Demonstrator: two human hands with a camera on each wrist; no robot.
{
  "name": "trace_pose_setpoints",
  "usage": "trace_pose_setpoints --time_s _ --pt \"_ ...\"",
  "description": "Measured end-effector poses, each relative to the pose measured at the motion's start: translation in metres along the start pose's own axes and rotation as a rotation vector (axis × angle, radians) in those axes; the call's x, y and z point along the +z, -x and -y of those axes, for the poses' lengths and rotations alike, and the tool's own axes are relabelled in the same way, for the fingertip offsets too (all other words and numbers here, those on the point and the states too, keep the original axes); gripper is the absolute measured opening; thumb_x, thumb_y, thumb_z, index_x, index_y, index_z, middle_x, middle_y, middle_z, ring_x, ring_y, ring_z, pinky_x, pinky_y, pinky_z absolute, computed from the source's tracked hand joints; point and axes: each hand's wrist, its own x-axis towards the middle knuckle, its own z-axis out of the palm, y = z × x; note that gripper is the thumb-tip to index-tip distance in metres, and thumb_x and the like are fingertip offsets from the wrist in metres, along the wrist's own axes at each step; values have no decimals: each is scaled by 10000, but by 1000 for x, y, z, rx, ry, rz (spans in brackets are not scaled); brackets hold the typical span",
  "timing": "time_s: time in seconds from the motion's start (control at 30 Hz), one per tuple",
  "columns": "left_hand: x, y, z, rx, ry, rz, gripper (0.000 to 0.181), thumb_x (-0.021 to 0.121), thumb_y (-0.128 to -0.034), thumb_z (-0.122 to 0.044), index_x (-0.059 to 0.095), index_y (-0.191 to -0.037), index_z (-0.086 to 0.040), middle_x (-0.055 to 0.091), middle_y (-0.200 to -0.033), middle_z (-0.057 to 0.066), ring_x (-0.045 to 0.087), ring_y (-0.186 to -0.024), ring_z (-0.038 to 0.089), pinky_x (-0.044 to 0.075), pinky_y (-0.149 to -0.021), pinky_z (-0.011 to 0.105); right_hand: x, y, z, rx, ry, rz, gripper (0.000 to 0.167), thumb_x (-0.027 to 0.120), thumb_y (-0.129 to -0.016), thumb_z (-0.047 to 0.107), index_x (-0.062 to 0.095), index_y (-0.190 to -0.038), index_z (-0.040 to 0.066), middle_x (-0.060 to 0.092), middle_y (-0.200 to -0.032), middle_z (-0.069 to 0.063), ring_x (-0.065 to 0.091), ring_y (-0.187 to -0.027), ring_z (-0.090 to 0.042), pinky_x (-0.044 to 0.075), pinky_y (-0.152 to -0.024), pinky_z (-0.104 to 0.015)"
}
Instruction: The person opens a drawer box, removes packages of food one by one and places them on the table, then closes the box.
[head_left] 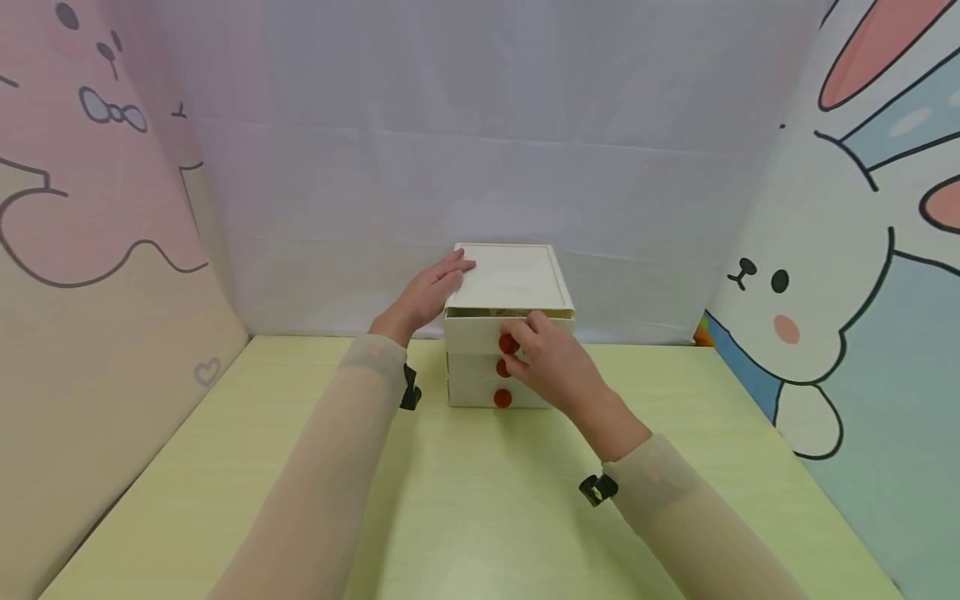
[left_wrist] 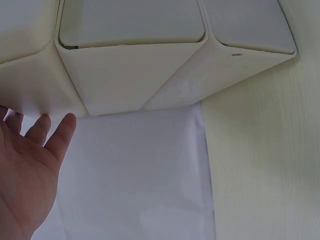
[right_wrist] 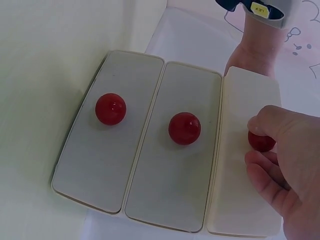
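Observation:
A small white cabinet [head_left: 510, 277] with three stacked drawers stands on the table, a red ball knob on each drawer front. Thumb and fingers of my right hand [head_left: 558, 365] pinch the top knob [right_wrist: 261, 142]. The top drawer [head_left: 472, 336] is pulled out a little, with a narrow dark gap under the cabinet's lid; its contents are hidden. My left hand [head_left: 426, 296] rests against the cabinet's upper left edge, fingers extended onto the top. Below the right hand sit the middle knob [right_wrist: 184, 128] and bottom knob [right_wrist: 110, 109], their drawers pushed in.
The cabinet stands near the back edge of a pale yellow-green table [head_left: 480, 517]. Behind it hangs a white cloth [head_left: 480, 125]. Cartoon-printed panels enclose the left side [head_left: 105, 333] and the right side [head_left: 840, 292].

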Motion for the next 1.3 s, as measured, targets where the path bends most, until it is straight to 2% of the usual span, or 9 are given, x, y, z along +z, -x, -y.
trace_pose_setpoints --time_s 0.33,1.03,1.3 --pt "1 0 -2 -12 -5 -2 531 352 -1192 -400 487 -1677 -232 174 -1853 -105 93 -1740 224 132 -1400 570 -2 6 3 -8 -1 -9 336 881 -937 137 702 -1209 56 627 -976 -99 583 -768 -197 579 -655 -311" --pt "0 3 -5 7 -20 -4 535 327 -1202 -371 469 -1685 -189 170 -1859 -64 89 -1741 237 127 -1402 561 -8 15 13 -35 13 -19 332 903 -916 150 682 -1152 72 613 -943 -64 580 -757 -173 556 -617 -257" --pt "1 2 -3 1 -16 -7 533 328 -1201 -370 473 -1683 -197 173 -1858 -69 93 -1741 237 130 -1401 566 -7 20 16 -70 33 -66 301 892 -898 100 686 -1117 80 598 -899 -49 546 -722 -154 492 -561 -216"
